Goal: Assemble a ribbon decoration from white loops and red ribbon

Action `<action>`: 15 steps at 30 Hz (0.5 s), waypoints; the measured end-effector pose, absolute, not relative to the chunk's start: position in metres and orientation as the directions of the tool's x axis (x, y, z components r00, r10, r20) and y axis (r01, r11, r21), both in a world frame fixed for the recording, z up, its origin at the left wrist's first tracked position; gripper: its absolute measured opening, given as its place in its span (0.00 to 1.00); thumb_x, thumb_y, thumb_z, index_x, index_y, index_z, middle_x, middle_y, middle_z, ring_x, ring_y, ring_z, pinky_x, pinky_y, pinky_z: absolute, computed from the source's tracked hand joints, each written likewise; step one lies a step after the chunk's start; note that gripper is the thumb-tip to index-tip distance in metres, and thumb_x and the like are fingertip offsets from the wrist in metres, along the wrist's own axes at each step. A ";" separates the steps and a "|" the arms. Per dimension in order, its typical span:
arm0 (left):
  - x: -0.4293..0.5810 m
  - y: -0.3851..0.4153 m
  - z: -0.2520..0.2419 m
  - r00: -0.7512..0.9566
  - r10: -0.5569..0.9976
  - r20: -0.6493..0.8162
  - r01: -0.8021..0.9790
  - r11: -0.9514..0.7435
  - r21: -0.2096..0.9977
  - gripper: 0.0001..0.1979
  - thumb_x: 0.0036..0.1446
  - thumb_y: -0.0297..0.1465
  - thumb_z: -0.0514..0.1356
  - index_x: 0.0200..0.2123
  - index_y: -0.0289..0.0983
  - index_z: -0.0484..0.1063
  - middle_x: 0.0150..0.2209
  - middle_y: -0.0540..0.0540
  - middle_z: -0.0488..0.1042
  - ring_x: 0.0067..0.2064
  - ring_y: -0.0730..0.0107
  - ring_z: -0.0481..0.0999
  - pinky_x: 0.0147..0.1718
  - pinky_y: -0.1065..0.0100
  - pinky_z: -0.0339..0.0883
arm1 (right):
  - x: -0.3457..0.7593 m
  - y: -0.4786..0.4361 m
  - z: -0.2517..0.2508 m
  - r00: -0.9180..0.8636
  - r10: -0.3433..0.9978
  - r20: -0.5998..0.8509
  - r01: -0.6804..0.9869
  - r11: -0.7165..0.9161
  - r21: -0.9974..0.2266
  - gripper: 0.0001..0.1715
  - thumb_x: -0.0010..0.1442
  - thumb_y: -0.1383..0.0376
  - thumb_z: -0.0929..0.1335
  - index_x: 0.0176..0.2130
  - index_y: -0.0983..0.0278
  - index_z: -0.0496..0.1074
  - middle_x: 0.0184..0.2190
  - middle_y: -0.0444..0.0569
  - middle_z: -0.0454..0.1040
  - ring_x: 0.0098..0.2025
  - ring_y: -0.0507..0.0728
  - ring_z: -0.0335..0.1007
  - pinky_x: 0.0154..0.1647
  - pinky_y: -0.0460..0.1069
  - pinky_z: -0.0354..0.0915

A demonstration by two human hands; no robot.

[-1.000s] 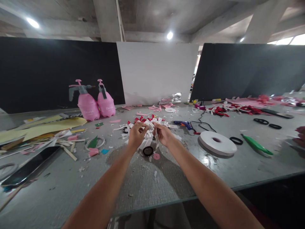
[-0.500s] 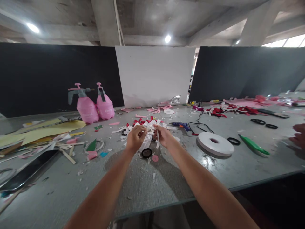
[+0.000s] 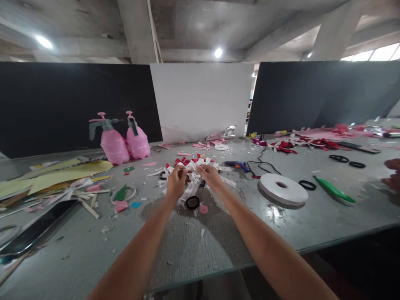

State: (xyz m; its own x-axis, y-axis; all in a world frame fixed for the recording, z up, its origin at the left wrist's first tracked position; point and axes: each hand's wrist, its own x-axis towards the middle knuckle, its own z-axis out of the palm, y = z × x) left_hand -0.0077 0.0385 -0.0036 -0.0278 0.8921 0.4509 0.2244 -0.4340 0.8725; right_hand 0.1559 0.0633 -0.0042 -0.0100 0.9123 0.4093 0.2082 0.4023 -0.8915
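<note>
Over a pile of white and red ribbon pieces [image 3: 193, 185] in the middle of the table, both my hands work close together. My left hand [image 3: 177, 181] is closed, its fingertips pinched on white ribbon. Just to its right, my right hand [image 3: 211, 176] is also closed, thumb and fingers pressed on white ribbon; its fingertips partly hide the strip. Nearest me below the hands lie a black ring [image 3: 192, 203] and a small pink disc [image 3: 203, 209]. To the right is a large roll of white ribbon [image 3: 295, 192].
Right of the pile lie a blue glue gun [image 3: 236, 164] with a black cord, a green cutter [image 3: 334, 189] and black rings. Two pink spray bottles [image 3: 115, 146] stand at back left, near yellow sheets and a phone [image 3: 37, 227]. Another person's hand [image 3: 392, 175] shows at far right.
My hands stay over the pile. The white strip that hung below my right hand no longer hangs there, and my right fingertips have moved slightly left. The view has tilted a little.
</note>
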 end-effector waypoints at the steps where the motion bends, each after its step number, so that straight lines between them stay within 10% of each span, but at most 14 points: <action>1: -0.008 0.039 -0.004 -0.016 0.876 0.481 0.265 -0.461 0.847 0.12 0.58 0.42 0.56 0.35 0.39 0.66 0.31 0.48 0.76 0.28 0.69 0.77 0.26 0.71 0.68 | 0.155 0.064 -0.005 -0.050 0.894 0.445 0.220 0.445 -0.868 0.19 0.53 0.51 0.69 0.31 0.64 0.75 0.28 0.45 0.74 0.31 0.52 0.68 0.31 0.46 0.61; 7: -0.003 0.038 0.003 -0.065 0.809 0.584 0.178 -0.566 0.805 0.14 0.55 0.36 0.60 0.44 0.39 0.67 0.43 0.42 0.77 0.45 0.65 0.78 0.40 0.67 0.69 | 0.147 0.056 -0.006 -0.178 0.902 0.394 0.084 0.413 -0.907 0.20 0.52 0.49 0.70 0.28 0.65 0.75 0.19 0.41 0.69 0.21 0.49 0.60 0.21 0.44 0.55; 15: -0.003 0.025 0.026 -0.055 0.844 0.533 -0.109 -0.536 0.837 0.21 0.58 0.40 0.57 0.52 0.38 0.65 0.24 0.51 0.76 0.33 0.67 0.79 0.39 0.65 0.69 | 0.148 0.054 0.001 -0.135 0.962 0.238 -0.241 0.201 -0.949 0.21 0.45 0.51 0.74 0.31 0.65 0.77 0.22 0.43 0.72 0.21 0.48 0.63 0.26 0.47 0.67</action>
